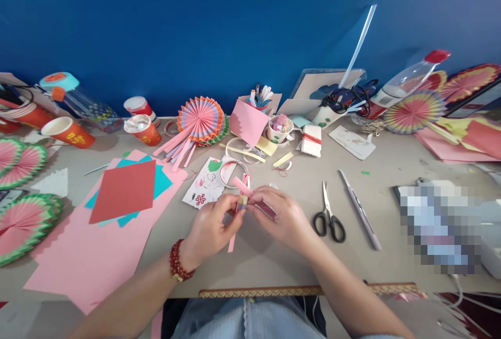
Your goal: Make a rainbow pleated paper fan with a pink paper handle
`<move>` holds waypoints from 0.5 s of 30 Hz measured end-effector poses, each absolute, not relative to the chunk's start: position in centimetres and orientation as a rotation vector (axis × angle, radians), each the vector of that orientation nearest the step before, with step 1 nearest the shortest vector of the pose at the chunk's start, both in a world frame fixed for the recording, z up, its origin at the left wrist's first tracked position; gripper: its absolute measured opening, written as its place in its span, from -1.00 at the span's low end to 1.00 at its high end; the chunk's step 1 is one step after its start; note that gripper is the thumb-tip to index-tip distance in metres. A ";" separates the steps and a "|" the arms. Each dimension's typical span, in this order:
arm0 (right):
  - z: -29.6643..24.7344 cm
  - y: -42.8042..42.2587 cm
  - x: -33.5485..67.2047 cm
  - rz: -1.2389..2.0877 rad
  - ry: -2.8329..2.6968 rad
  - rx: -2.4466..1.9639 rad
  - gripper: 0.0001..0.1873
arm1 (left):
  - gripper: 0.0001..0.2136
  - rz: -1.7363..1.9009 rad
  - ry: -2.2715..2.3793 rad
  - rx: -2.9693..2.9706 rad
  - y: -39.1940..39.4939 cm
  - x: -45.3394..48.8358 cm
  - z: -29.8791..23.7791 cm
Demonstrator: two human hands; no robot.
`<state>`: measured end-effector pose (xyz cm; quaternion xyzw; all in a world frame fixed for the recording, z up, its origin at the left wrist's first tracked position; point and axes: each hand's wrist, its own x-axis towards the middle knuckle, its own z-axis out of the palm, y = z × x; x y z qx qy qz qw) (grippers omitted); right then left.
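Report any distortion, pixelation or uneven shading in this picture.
Head view: the red-capped bottle and turquoise-lidded bottle lean outward, probably wide-angle distortion; head view: coarse pixel blocks cover the phone; head view: the blue wall turns paler toward upper right.

Counting from my end of the feed, I get one bare left hand and one bare right hand, with at least one narrow pink paper strip in them. I've also got one pair of black-handled metal scissors, one slim grey pen-shaped tool, two clear plastic bottles, two white paper cups with green spots, three loose red-orange paper cups (more at far left, too cut off to count) and at least seven round pleated paper fans, overlaps hiding my exact total.
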<state>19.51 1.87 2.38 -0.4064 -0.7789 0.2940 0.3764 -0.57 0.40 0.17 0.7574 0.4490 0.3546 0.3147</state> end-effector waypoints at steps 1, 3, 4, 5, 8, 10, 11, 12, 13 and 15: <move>2.4 1.9 19.5 0.775 -1.981 -1.032 -0.89 | -0.87 0.937 1.184 1.997 0.4 -0.6 0.2; 2.6 1.8 19.5 0.822 -1.962 -1.028 -0.88 | -0.86 0.940 1.192 2.008 0.4 -0.5 0.3; 2.7 1.8 19.5 0.837 -1.955 -1.034 -0.89 | -0.86 0.942 1.195 2.019 0.3 -0.5 0.3; 2.8 1.8 19.5 0.846 -1.949 -1.042 -0.89 | -0.86 0.946 1.197 2.029 0.3 -0.5 0.3; 3.0 1.9 19.3 0.864 -1.937 -1.064 -0.91 | -0.85 0.956 1.203 2.047 0.3 -0.5 0.3; 3.0 1.9 19.2 0.878 -1.923 -1.068 -0.90 | -0.85 0.958 1.209 2.061 0.4 -0.5 0.2; 3.0 1.9 19.2 0.887 -1.917 -1.067 -0.90 | -0.85 0.957 1.211 2.067 0.4 -0.5 0.2; 2.9 2.0 19.2 0.894 -1.910 -1.066 -0.90 | -0.85 0.956 1.211 2.072 0.4 -0.5 0.2; 2.9 2.0 19.2 0.900 -1.905 -1.064 -0.90 | -0.85 0.954 1.212 2.075 0.4 -0.5 0.2; 2.8 2.0 19.2 0.907 -1.902 -1.064 -0.89 | -0.86 0.956 1.213 2.083 0.4 -0.5 0.2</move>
